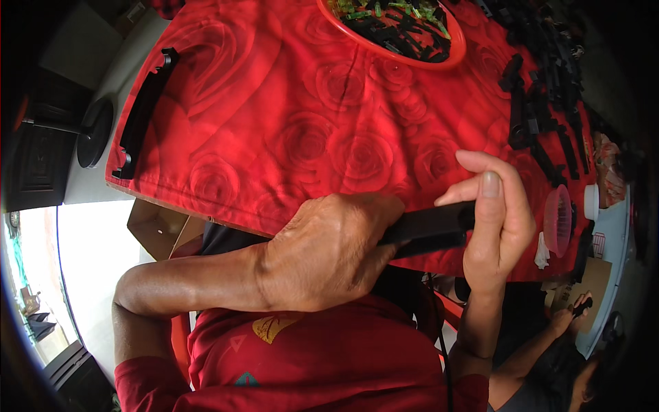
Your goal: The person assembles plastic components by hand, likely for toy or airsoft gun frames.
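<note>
My left hand point(333, 247) is closed around a long black plastic part point(436, 228), its back turned up over the near table edge. The part sticks out to the right from between thumb and fingers; its other end is hidden in the hand. At its free end is my right hand point(500, 220), thumb raised and fingers apart and loosely bent. The thumb side lies right beside the part's end, and I cannot tell whether it touches. A similar long black part point(145, 113) with notched ends lies at the table's left edge.
A red rose-patterned cloth point(295, 89) covers the table. An orange-red basin point(458, 56) of black and green pieces stands at the far side. Black parts point(549, 103) pile up on the right, near a pink basket point(559, 220). Another person's hands point(573, 312) hold something black at lower right.
</note>
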Action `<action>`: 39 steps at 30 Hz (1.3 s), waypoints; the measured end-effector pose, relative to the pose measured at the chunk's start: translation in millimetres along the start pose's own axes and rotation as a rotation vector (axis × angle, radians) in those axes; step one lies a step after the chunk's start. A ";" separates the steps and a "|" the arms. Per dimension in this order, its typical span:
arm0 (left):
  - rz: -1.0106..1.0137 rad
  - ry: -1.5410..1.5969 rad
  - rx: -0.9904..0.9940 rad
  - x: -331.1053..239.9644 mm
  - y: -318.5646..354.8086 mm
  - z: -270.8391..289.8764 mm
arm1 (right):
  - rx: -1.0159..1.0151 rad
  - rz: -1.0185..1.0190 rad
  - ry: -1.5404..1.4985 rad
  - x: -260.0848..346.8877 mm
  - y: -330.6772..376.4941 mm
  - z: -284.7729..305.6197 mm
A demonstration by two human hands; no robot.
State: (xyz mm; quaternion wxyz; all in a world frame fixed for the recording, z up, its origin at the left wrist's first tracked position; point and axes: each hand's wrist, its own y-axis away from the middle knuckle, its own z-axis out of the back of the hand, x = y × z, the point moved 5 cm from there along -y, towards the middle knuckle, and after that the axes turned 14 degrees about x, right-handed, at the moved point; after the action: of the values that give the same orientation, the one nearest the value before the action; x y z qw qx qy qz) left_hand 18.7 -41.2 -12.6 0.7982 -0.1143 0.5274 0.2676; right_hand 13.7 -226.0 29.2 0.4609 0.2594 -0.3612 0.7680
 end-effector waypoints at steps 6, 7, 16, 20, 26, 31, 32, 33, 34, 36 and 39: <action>-0.044 0.174 0.023 0.4 -8.1 -7.4 | 0.048 -0.019 -0.059 -8.2 -10.7 9.4; -0.048 0.172 0.023 -1.1 -7.1 -6.0 | 0.062 -0.027 -0.061 -12.0 -15.1 11.8; 0.033 0.363 -0.023 14.6 -5.4 2.9 | -0.062 0.127 0.183 17.0 9.7 22.7; -0.002 0.259 -0.134 14.0 -8.6 0.0 | 0.196 -0.028 0.270 15.5 5.7 -10.8; -0.066 0.166 -0.286 15.2 -10.1 -3.0 | 0.299 -0.083 0.286 11.8 0.6 -17.6; -0.036 0.146 -0.244 14.2 -12.4 -4.6 | 0.277 -0.149 0.071 0.5 2.2 -17.9; -0.007 0.176 -0.228 16.2 -13.5 -6.3 | 0.289 -0.172 -0.014 -2.5 2.9 -18.3; 0.024 0.203 -0.215 18.2 -14.1 -7.5 | 0.288 -0.172 -0.016 -3.3 3.2 -19.2; 0.025 0.202 -0.214 18.5 -14.2 -8.1 | 0.283 -0.180 -0.039 -4.3 3.6 -20.3; -0.003 0.195 -0.229 17.6 -14.6 -8.6 | 0.275 -0.190 -0.061 -6.7 4.9 -21.1; -0.023 0.188 -0.251 18.9 -15.5 -9.9 | 0.264 -0.184 -0.078 -8.1 6.9 -21.1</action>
State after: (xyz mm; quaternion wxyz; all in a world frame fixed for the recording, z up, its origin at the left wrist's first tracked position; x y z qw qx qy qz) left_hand 25.1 -52.8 -35.3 0.7278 -0.2438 0.5608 0.3104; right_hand 9.7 -215.6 8.4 0.4767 0.3793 -0.2498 0.7527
